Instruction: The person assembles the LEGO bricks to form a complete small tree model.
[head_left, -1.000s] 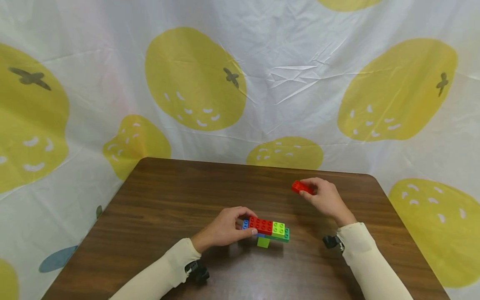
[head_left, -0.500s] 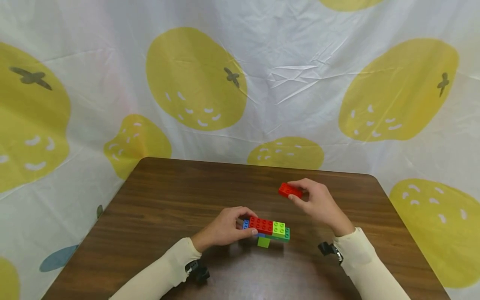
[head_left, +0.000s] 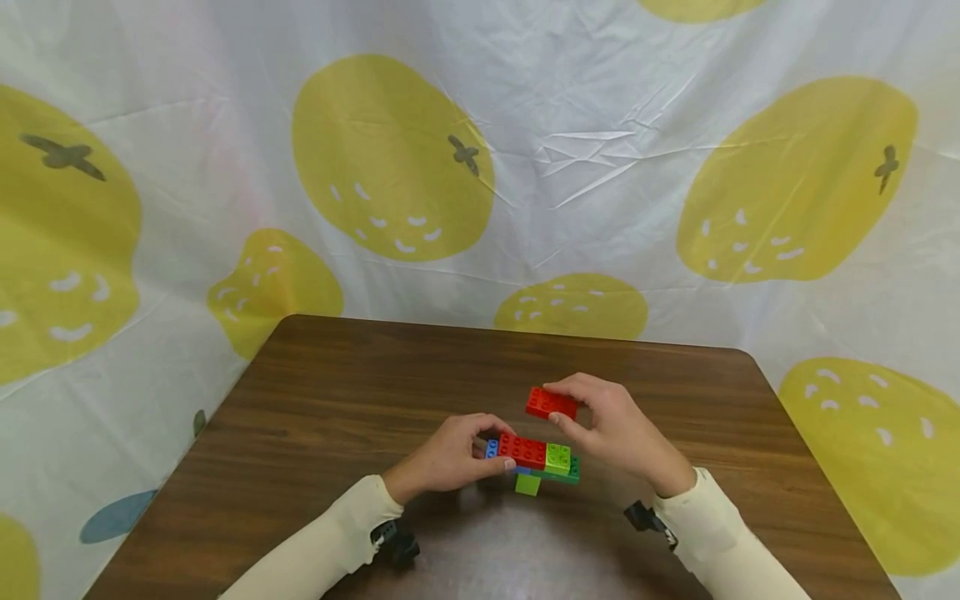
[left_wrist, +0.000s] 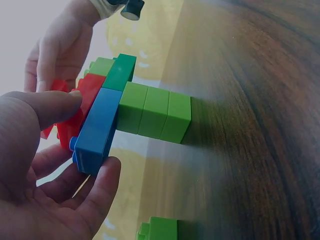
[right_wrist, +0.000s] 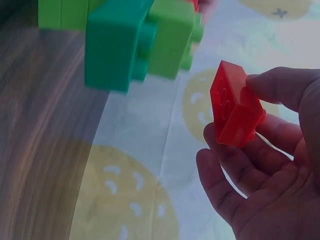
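My left hand (head_left: 450,454) grips the left end of a toy brick build, thumb on the near side. On top of the build are a red brick (head_left: 522,450) and a short lime brick (head_left: 558,456). Beneath them run a blue brick (left_wrist: 97,132) and a dark green brick (left_wrist: 120,72). Lime bricks (left_wrist: 155,112) stacked below form a stem that meets the table. Just behind and above the build, my right hand (head_left: 622,429) pinches a second red brick (right_wrist: 235,105) between thumb and fingers, apart from the build.
The brown wooden table (head_left: 360,375) reaches back to a white curtain (head_left: 570,208) printed with yellow fruit. In the left wrist view, another lime brick (left_wrist: 162,229) stands on the table at the lower edge. Each wrist carries a small black camera (head_left: 397,542).
My right hand has carried its red brick leftward and lower, from the back right to just behind the build. The left hand and the build have stayed in place.
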